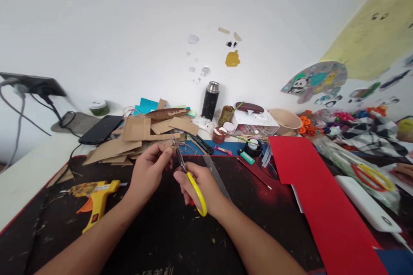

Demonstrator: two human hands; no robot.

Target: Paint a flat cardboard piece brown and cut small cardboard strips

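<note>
My right hand (201,184) is closed around a pair of scissors (196,189) with yellow and red handles, the blades pointing up and away from me. Pinched between the thumb and fingers of my left hand (150,167) is a small piece of brown cardboard (173,149), mostly hidden by the fingertips. The blades sit right beside this piece; whether they touch it I cannot tell. Both hands are above the black mat (161,232). A yellow glue gun (98,197) lies on the mat to the left of my left forearm.
Cut cardboard sheets (135,129) pile up behind my hands. A black thermos (210,101) stands against the wall. Red card (319,197) and a white power bank-like block (368,203) lie at right. A clear ruler (217,174), a red pencil (254,174) and a box cutter (203,144) are nearby.
</note>
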